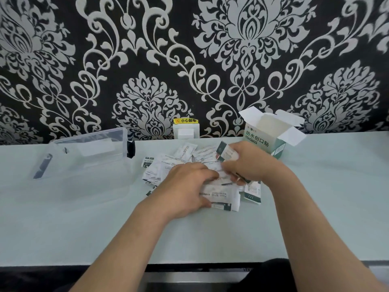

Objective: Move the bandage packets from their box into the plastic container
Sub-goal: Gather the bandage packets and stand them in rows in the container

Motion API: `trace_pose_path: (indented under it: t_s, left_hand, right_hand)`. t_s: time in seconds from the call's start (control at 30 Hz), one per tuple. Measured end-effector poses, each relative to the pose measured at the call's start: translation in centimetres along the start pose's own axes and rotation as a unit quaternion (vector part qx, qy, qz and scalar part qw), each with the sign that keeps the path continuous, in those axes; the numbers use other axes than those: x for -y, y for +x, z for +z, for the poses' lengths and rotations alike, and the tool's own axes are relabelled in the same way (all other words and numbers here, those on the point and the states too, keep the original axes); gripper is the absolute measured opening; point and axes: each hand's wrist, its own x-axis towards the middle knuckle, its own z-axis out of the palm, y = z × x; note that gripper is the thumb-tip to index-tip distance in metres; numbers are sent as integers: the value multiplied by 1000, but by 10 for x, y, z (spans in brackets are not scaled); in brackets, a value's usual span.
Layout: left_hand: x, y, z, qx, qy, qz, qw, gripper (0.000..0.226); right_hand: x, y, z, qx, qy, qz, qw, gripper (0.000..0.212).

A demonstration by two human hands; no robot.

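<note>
Bandage packets (166, 165) heaped on the desk (84, 228), none in the plastic container (94, 144) yet; left hand (187, 186), right hand (246, 163) each grip a bunch.

Most likely a room in a home: the whole back wall is black damask wallpaper (147, 60) with a big silver floral pattern, and a pale, plain table (84, 228) is pushed right up against it. A white wall plate (185, 132) with a yellow warning sticker (186, 120) in Chinese sits at the table's far edge. The tabletop holds household first-aid items: a clear plastic container (90, 152), an opened bandage box (263, 140) printed in Chinese, and loose bandage packets (185, 152) in a heap. Which room it is, cannot tell.
</note>
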Motion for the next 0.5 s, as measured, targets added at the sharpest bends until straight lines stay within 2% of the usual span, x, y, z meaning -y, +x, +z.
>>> trace_pose_path:
  t_s: [0.17,0.33,0.4,0.43,0.47,0.5]
  left_hand:
    - [2,0,2,-36,-66,-34,997,54]
    - [4,1,3,-96,-81,-31,992,23]
    - [4,1,5,-145,-89,-32,985,15]
    - [5,1,6,-190,-95,-32,977,14]
    - [4,1,5,-243,-112,-39,963,14]
    - [2,1,2,-295,-150,-60,942,15]
  right_hand:
    - [0,-2,0,24,-59,-11,998,8]
    - [-1,-1,0,3,5,-29,1000,8]
    - [-1,0,0,-61,94,-45,993,6]
    - [-1,2,0,-101,176,-47,978,11]
    - [0,4,0,-129,287,-39,948,17]
    - [0,6,0,-144,403,-25,903,21]
